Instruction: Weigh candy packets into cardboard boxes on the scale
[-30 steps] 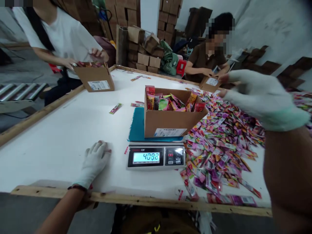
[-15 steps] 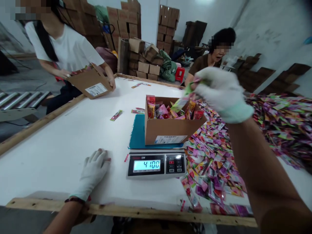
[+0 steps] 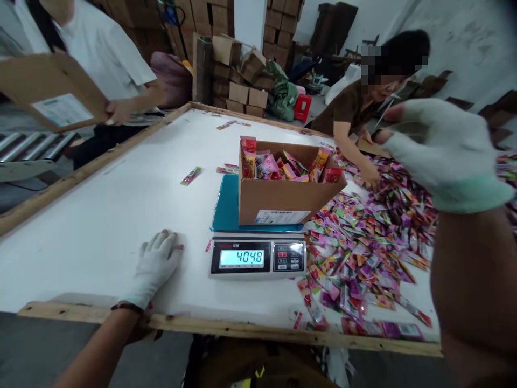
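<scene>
My left hand, in a white glove with bare fingertips, lies flat on the white table left of the scale, holding nothing. My gloved right hand is raised over the packet pile at the right, thumb and index finger curved apart with nothing visible between them. An open cardboard box full of small coloured packets sits on the scale's teal platform. The scale displays 404.8. Many loose packets spread to the right of the scale.
A person at the left holds a labelled box beside a roller conveyor. Another person's arm reaches into the pile from the far right side. A few packets lie left of the box. Wooden rails edge the table.
My right hand has moved right, away from the box, and let go of a packet. The reading fell from 410.0 to 404.8. The left person's box moved left; the other person leans over the pile.
</scene>
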A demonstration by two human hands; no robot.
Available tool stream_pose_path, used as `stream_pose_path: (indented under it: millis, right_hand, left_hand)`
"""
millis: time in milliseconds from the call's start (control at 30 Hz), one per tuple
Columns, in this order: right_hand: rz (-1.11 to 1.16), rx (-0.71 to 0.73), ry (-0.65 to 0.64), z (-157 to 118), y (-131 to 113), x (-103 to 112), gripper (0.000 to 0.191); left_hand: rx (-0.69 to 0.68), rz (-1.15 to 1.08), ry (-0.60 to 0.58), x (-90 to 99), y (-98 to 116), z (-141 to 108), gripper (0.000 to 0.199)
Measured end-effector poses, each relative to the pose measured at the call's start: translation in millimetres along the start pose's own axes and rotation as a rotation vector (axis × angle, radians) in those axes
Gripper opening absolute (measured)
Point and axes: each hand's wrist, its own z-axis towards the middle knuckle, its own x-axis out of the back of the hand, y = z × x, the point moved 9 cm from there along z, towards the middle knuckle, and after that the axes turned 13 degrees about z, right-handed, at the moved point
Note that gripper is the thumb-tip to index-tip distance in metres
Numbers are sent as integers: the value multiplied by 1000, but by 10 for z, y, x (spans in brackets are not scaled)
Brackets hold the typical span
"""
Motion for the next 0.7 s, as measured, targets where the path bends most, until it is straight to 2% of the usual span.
stream_pose_path:
  millis: [100,167,233,300,400,467,533,600,700]
  right_hand:
    - [130,131,-74,200,-540,-537,35]
    - [168,178,-164,319,-772,-925,24]
    - [178,182,-272,402,-922,-1323,19]
    - [169,174,-389,440,-1035,-1696,26]
    - [171,152,-532,444,-1156,-2075,26]
    - [200,139,-566,441,-1198,-2134,23]
    - [256,126,-538,447,-1204,-2029,23]
    - [338,121,-451,458,-1174,-1783,24]
    - [495,174,-195,442,-1077,-1188,24]
  left_hand:
    - [8,3,-18,-11,-3,-1,63]
    - [9,6,-26,1,1,-9,61]
    - [11,10,-29,26,4,-20,61]
    - [17,13,-27,51,-1,-28,61]
    - [30,8,-23,71,-17,-30,57]
    - [38,-3,-22,77,-28,-27,54]
    - [46,-21,-22,89,-31,-28,54]
    - [51,-46,-26,108,-20,-33,54]
    - [56,-91,-39,134,20,-42,55]
